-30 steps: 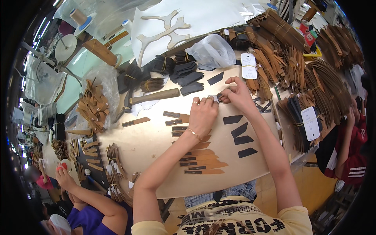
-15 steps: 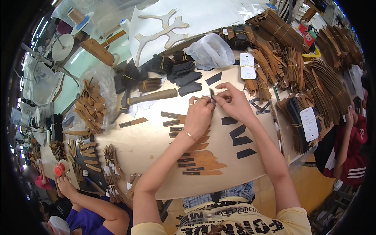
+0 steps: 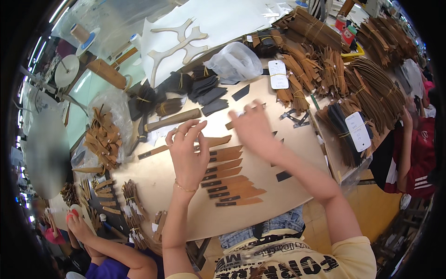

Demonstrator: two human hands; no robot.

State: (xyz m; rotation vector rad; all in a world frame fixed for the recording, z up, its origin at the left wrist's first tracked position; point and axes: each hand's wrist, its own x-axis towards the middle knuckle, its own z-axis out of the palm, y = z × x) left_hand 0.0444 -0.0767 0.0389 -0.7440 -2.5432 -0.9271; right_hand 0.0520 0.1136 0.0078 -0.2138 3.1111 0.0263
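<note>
Moved apart since earlier frame: left hand (image 3: 188, 149) to nine o'clock of view, loosely spread near black-tipped tan strips (image 3: 228, 172) at six o'clock; right hand (image 3: 253, 125) to two o'clock, blurred over brown strip (image 3: 228, 125), grip impossible to tell. Apparently no longer joined in two-handed handling.

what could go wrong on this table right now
The left hand is close above the row of flat, brown leather-like strips with dark ends, so it might nudge them out of line. The right forearm crosses above flat, black, slant-ended pieces and could brush them askew. The wooden-handled hammer lies near the left hand and might get bumped.
</note>
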